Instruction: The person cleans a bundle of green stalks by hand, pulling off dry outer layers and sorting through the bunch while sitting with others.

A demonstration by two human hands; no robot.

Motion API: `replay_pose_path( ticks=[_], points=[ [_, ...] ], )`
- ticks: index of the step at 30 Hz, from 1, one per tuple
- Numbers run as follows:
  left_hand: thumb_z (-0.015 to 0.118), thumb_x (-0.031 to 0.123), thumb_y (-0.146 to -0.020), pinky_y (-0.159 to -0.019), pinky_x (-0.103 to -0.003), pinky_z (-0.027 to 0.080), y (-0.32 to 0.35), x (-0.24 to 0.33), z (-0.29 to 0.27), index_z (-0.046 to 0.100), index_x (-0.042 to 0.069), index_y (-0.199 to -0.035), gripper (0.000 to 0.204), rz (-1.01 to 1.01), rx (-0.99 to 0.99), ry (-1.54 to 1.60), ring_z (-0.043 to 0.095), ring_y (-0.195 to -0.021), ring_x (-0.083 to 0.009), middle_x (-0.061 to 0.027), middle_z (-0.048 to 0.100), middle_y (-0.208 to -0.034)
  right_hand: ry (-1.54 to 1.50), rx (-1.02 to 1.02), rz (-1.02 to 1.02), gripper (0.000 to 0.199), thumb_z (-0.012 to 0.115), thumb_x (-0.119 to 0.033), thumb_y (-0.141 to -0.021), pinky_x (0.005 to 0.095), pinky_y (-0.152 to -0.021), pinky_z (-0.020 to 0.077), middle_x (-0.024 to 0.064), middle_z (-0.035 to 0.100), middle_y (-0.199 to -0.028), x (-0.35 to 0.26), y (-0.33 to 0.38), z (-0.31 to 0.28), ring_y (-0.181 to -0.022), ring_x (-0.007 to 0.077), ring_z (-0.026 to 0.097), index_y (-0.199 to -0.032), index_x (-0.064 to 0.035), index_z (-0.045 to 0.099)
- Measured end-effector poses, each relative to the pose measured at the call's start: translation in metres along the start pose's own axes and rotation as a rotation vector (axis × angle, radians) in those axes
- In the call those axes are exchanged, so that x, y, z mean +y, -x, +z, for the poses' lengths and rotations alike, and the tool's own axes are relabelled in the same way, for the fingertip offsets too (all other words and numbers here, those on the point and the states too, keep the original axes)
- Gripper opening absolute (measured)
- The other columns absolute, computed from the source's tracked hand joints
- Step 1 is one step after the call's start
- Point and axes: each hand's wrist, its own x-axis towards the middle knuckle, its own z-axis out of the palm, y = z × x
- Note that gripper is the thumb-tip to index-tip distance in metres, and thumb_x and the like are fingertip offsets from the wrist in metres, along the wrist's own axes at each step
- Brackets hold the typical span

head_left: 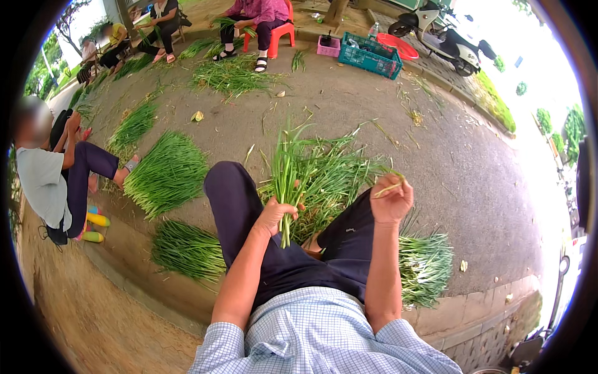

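Note:
My left hand (274,216) is closed around a bunch of green chives (285,171), held upright over my lap with the pale stem ends down by my thumb. My right hand (392,202) is raised over my right knee, apart from the bunch. Its fingers pinch a thin yellowed leaf (387,189). Between and beyond my knees a loose, tangled pile of chives (339,168) lies on the ground. Neater heaps flank me: a chive heap (427,268) by my right thigh and another heap (187,249) by my left leg.
A large chive heap (167,171) lies ahead on the left, near a seated person (47,181). Farther off, people work beside more chives (227,76), one on a red chair (281,31). A teal crate (372,57), pink basket (329,45), red basin (398,45) and scooter (445,40) stand far right.

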Motion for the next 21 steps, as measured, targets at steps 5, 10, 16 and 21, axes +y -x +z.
replay_pose_path(
  ticks=[5,10,16,21],
  points=[
    [0.046,-0.014,-0.069,-0.058,-0.03,0.047,0.0,0.005,0.004,0.041,0.012,-0.135,0.071,0.052,0.051,0.082,0.058,-0.083,-0.0219,-0.0141,0.052,-0.114,0.069,-0.121,0.056,0.013,0.049,-0.011,-0.08,0.0258,-0.05,0.0375,0.0052,0.052,-0.075,-0.007,0.006,-0.027,-0.06,0.0143,0.046,-0.086,-0.0032,0.058],
    [0.047,-0.014,-0.069,-0.06,-0.031,0.048,0.003,0.006,0.001,0.041,0.012,-0.135,0.071,0.08,0.038,0.091,0.059,-0.085,-0.0226,-0.0136,0.052,-0.116,1.307,0.373,0.457,0.016,0.058,-0.013,-0.074,0.03,-0.042,0.0413,0.008,0.057,-0.056,0.051,0.02,-0.087,-0.042,0.0182,0.051,-0.066,0.0001,0.057],
    [0.051,-0.012,-0.069,-0.058,-0.028,0.048,0.006,0.006,0.002,0.043,0.01,-0.134,0.069,0.101,0.028,0.042,0.06,-0.085,-0.02,-0.0093,0.053,-0.112,2.041,-0.166,0.075,0.024,0.062,-0.019,-0.076,0.031,-0.061,0.0488,0.014,0.065,-0.071,0.079,0.021,-0.087,-0.064,0.022,0.063,-0.086,0.003,0.065],
    [0.056,-0.011,-0.07,-0.06,-0.026,0.046,0.006,0.004,0.008,0.044,0.013,-0.134,0.07,0.062,-0.022,-0.13,0.057,-0.079,-0.0129,-0.0012,0.059,-0.092,1.828,-0.244,0.1,0.026,0.068,-0.018,-0.076,0.0259,-0.056,0.0467,0.0084,0.061,-0.067,0.109,0.019,-0.025,-0.06,0.0118,0.059,-0.091,0.0027,0.064]
  ],
)
